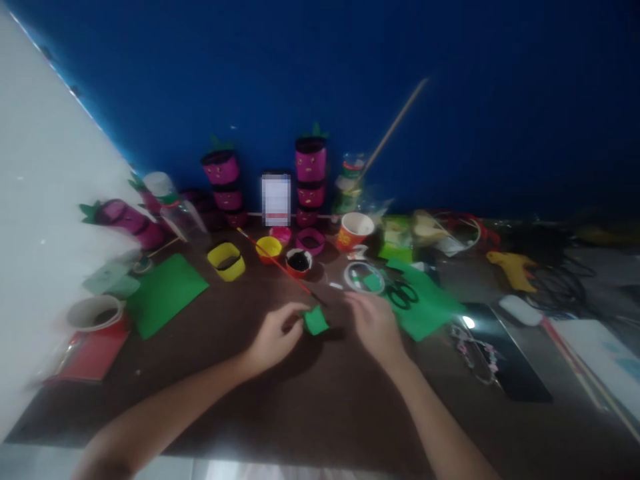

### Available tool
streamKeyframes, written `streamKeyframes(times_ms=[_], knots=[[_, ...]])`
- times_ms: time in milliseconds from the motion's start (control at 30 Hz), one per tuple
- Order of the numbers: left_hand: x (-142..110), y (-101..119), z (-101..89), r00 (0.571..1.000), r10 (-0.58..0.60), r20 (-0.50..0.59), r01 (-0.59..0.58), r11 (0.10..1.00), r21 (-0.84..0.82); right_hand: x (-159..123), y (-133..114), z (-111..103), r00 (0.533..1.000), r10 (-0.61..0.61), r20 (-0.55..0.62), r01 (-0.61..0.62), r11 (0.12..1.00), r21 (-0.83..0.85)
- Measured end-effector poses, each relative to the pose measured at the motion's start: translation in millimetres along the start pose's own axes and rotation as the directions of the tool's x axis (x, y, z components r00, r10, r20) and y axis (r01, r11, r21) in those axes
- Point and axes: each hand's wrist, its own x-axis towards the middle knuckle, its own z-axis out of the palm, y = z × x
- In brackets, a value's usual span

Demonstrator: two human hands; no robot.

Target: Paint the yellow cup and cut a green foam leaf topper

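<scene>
Between the fingers of my left hand (279, 333) is a small piece of green paper (316, 321), held just above the dark table. My right hand (374, 327) hovers to its right, fingers apart and reaching toward a clear round lid or roll (364, 277) that lies beyond it; whether they touch cannot be told. Black-handled scissors (402, 295) rest on a green sheet (425, 308) beside that hand. A red paintbrush (285, 267) lies across a yellow paint cup (269, 249), its tip pointing toward the green piece. Close by stands a cup of black paint (299, 263).
Purple paper towers with faces (311, 173) stand along the blue wall, beside a phone (276, 200). A green sheet (167, 293) and a red-and-white cup (97, 317) are at left. At right lie a yellow glue gun (514, 269), a mouse (520, 311) and a black tablet-like slab (515, 367).
</scene>
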Motion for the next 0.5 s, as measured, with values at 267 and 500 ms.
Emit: streamKeyframes(times_ms=[267, 500], knots=[[-4.6, -0.6, -1.3, 0.963, 0.25, 0.106, -0.269, 0.928, 0.258, -2.7, -31.7, 4.2, 0.933, 0.087, 0.348, -0.227, 0.895, 0.385], [-4.1, -1.2, -1.0, 0.958, 0.263, 0.115, -0.287, 0.903, 0.319, -0.5, -26.7, -1.2, 0.908, 0.142, 0.393, -0.312, 0.856, 0.412]])
